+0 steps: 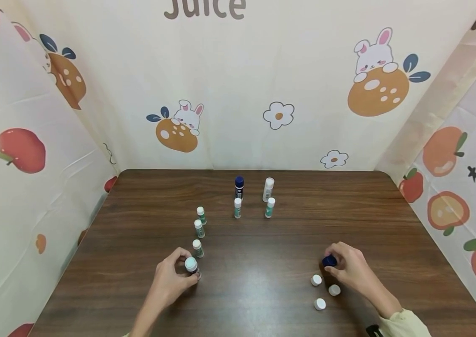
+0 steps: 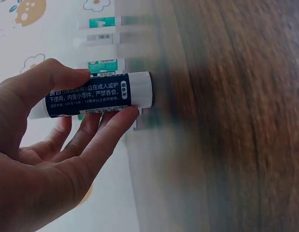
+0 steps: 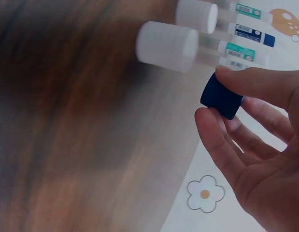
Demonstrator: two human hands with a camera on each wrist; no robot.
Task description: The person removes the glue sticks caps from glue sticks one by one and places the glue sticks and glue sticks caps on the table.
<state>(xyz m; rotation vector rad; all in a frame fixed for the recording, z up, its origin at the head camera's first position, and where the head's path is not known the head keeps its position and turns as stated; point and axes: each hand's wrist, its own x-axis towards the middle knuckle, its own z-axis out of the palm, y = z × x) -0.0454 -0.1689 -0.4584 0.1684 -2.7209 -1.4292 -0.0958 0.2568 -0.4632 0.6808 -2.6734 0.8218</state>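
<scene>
My left hand (image 1: 171, 276) grips a glue stick (image 2: 98, 96) upright between thumb and fingers at the left front of the table. It has a navy label with white print and a white base, and its pale round top (image 1: 191, 263) faces up without a navy cap. At the right, my right hand (image 1: 350, 267) pinches a small navy cap (image 3: 222, 98) between thumb and fingertips, close over the table. Beside that hand stand three white caps, one nearest the fingers (image 1: 316, 280), one under the wrist side (image 1: 334, 290) and one nearer the front (image 1: 320, 304).
Three small green-labelled sticks, such as the middle one (image 1: 199, 229), line up behind my left hand. Toward the back stand a navy-capped stick (image 1: 239, 187), a white stick (image 1: 268, 189) and two green-and-white ones (image 1: 237, 208). A printed curtain (image 1: 229, 70) encloses the brown table (image 1: 259, 262).
</scene>
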